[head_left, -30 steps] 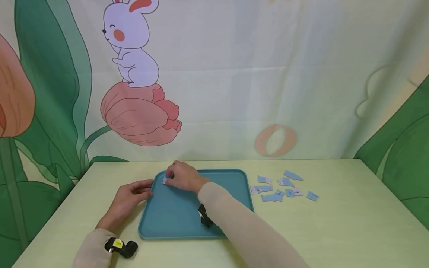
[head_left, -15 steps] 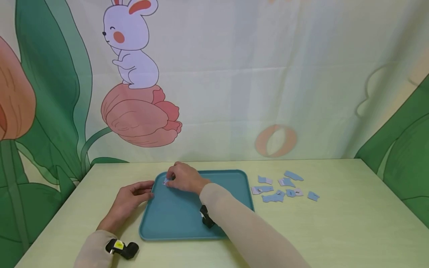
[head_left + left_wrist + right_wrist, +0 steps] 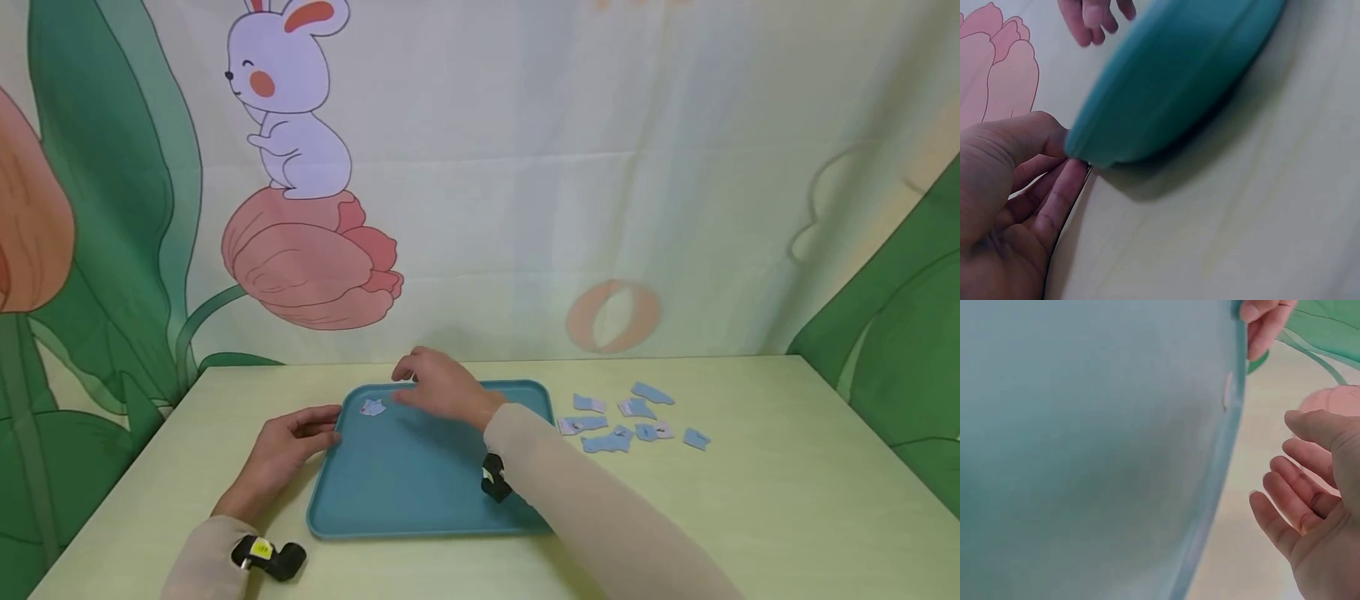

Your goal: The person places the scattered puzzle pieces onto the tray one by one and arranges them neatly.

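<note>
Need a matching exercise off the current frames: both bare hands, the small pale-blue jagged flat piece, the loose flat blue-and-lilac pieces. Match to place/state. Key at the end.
Column 1
1. left hand
2. right hand
3. small pale-blue jagged flat piece
4. loose flat blue-and-lilac pieces

Column 2
A. near the far edge of the teal rectangular tray, holding nothing
B. lying inside the tray, toward its far-left corner
C. scattered on the pale yellow-green table, right of the tray
D. touching the tray's left edge

Pairs: 1-D, 2-A, 3-B, 4-C
</note>
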Motion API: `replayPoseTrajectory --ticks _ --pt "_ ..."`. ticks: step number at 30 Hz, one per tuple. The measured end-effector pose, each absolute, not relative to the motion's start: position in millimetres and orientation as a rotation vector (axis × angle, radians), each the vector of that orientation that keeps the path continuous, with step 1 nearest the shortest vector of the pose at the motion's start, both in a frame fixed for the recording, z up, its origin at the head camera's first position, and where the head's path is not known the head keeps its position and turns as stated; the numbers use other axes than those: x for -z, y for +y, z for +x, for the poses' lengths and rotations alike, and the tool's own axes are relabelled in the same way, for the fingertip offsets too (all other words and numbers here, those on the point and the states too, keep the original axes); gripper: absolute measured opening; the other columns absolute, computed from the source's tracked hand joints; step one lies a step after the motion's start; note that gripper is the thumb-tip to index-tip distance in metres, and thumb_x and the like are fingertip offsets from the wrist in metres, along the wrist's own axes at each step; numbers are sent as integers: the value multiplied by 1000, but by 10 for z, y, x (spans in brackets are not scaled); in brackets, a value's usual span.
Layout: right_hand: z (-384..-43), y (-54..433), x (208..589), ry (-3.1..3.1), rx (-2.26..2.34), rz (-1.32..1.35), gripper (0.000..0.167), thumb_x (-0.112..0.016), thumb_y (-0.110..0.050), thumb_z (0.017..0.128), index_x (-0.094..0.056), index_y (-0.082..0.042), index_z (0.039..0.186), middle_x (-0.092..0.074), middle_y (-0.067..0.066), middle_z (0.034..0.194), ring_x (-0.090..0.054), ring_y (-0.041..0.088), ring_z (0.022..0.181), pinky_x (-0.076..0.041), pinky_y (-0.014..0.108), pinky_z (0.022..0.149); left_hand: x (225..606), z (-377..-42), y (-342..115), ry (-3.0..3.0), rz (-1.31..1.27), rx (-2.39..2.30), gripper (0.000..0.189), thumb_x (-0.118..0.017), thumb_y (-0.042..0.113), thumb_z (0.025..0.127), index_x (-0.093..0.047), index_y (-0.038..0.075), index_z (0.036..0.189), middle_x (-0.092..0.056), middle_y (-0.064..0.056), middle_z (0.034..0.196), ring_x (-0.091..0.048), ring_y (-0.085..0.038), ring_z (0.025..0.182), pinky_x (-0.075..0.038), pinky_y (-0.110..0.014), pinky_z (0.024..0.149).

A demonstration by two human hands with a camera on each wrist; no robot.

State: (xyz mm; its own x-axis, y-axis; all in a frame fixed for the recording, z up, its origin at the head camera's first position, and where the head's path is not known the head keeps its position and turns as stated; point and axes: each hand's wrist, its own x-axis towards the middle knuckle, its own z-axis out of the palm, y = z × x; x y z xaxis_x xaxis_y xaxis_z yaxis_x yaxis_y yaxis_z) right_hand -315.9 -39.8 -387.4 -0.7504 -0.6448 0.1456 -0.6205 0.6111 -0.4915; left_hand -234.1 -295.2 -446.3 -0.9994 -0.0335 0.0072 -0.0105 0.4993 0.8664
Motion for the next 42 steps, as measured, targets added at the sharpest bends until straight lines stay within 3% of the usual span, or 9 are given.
replayPoseTrajectory --ticks 16,25,32,42 --pt "-2930 505 3692 2896 981 -1074 30 -77 -20 100 -74 -6 126 -65 4 117 -63 26 113 -55 40 97 4471 -2335 -2932 -2699 73 1560 49 -71 7 102 -59 -4 147 -66 -23 138 -65 -36 123 -58 -24 94" --pt "-2833 1135 3701 2983 1072 -962 29 -78 -18 99 -74 -4 124 -66 8 118 -64 36 113 -57 46 94 4482 -2344 -2948 -2715 62 1550 49 -70 7 102 -58 -4 149 -64 -24 141 -64 -37 126 -58 -29 98" --pt "-2822 1606 3701 3029 1160 -837 28 -76 -12 99 -73 0 125 -67 13 122 -64 37 113 -57 54 96 4476 -2343 -2936 -2718 61 1551 49 -70 7 102 -58 -3 148 -64 -24 141 -64 -36 125 -58 -29 98" --pt "-2864 2119 3771 3144 1169 -702 29 -77 -10 98 -72 3 123 -67 19 121 -63 40 111 -58 55 92 4473 -2339 -2927 -2712 74 1558 48 -69 5 102 -58 -4 148 -64 -24 141 -64 -37 125 -58 -30 98"
